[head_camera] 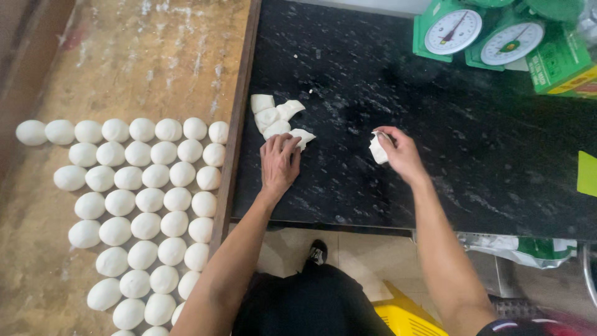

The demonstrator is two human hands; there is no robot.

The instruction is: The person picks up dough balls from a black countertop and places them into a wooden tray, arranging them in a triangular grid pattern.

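My left hand lies palm down on the black stone counter, its fingers resting on a cut white dough piece at the near end of a small cluster of cut dough pieces. My right hand is closed around another white dough piece a little to the right, just above the counter. Left of the counter, several rows of rounded white dough balls lie on a floured wooden board.
Two green dial scales and green boxes stand at the counter's far right corner. A plastic bag sits under the counter edge, a yellow crate on the floor by my foot.
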